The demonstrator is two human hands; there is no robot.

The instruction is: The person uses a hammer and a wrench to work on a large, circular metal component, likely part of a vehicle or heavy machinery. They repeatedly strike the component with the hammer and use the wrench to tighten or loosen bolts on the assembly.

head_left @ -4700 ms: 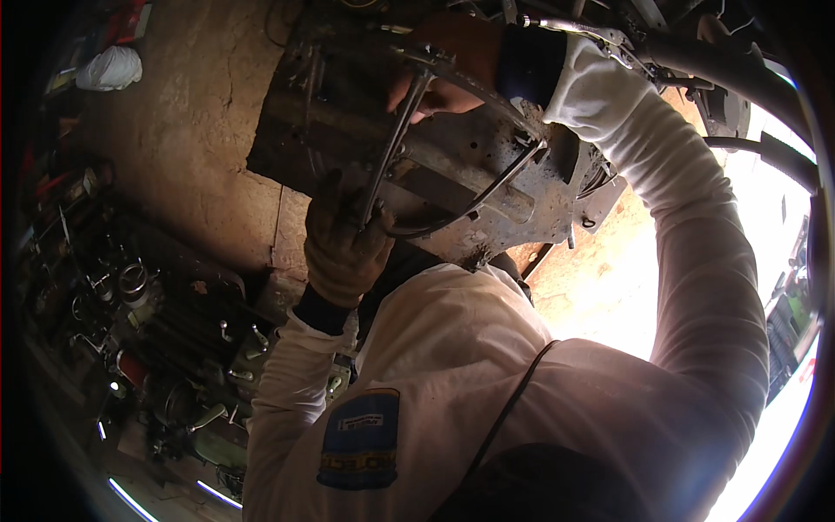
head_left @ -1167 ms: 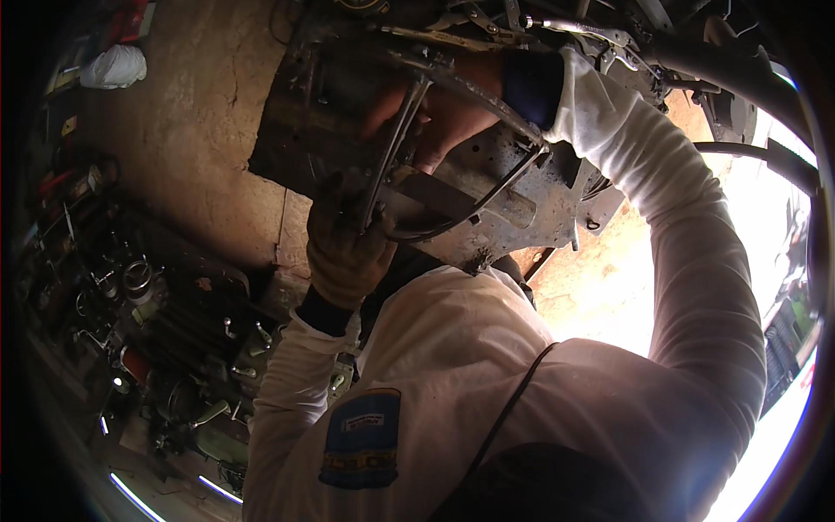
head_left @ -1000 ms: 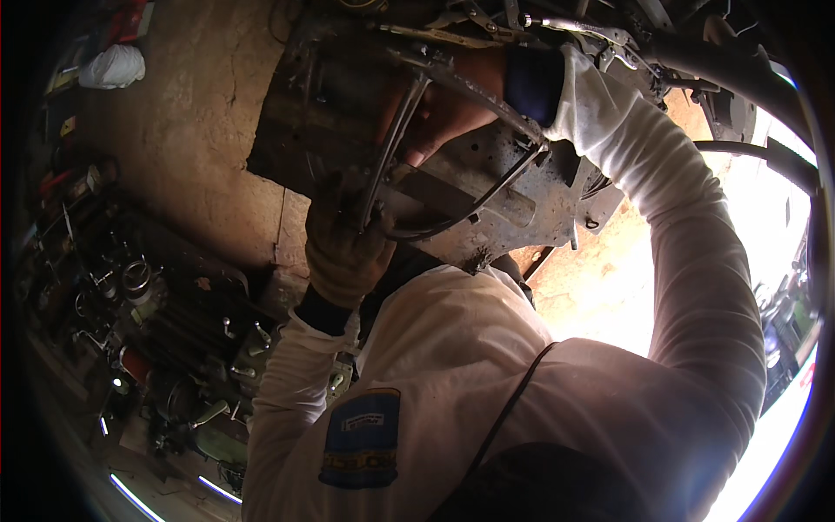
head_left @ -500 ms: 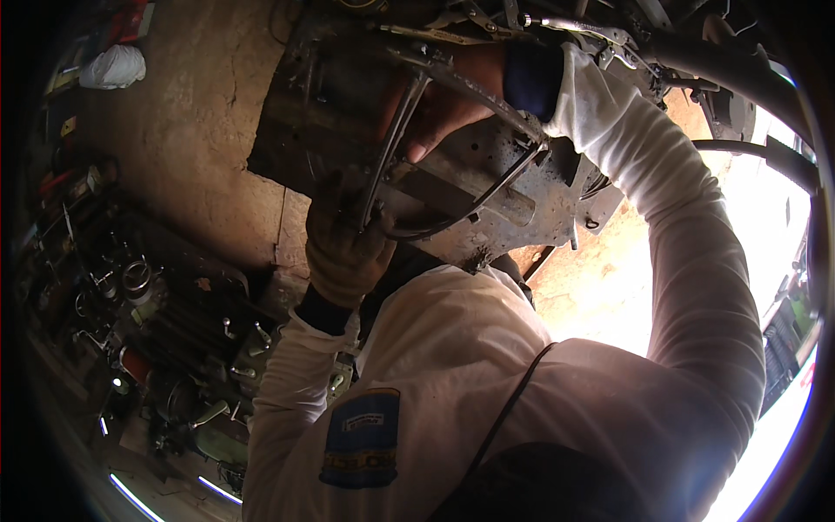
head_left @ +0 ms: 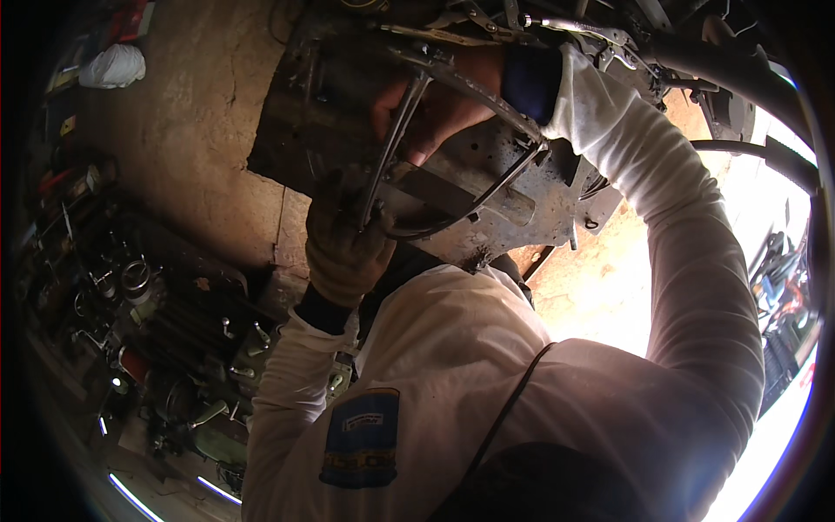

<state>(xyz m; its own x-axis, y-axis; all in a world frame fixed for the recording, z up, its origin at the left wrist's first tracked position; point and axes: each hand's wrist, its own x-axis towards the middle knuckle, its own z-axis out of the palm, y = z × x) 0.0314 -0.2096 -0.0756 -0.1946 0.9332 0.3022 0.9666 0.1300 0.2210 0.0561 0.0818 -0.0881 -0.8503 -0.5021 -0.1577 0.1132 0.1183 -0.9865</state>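
A dark metal frame (head_left: 509,177) of narrow bars, one straight and one curved, stands over a worn metal bench top (head_left: 544,222). My left hand (head_left: 348,252), in a dirty work glove, is closed around the lower end of its straight bar. My bare right hand (head_left: 461,100) reaches in behind the frame's upper bar, its thumb pointing down and its fingers curled beyond the straight bar. The bars and shadow hide what those fingers hold, if anything. A flat dark strip (head_left: 435,193) lies on the bench top below my right thumb.
Locking pliers (head_left: 591,33) and other tools lie along the far edge of the bench. A dark machine with levers and handles (head_left: 200,348) stands to the left. A white bag (head_left: 113,67) sits at the far left. Bright daylight comes in at the right.
My right hand has shifted slightly, and its curled fingers show more to the left of the straight bar. My left hand and the frame stay in place.
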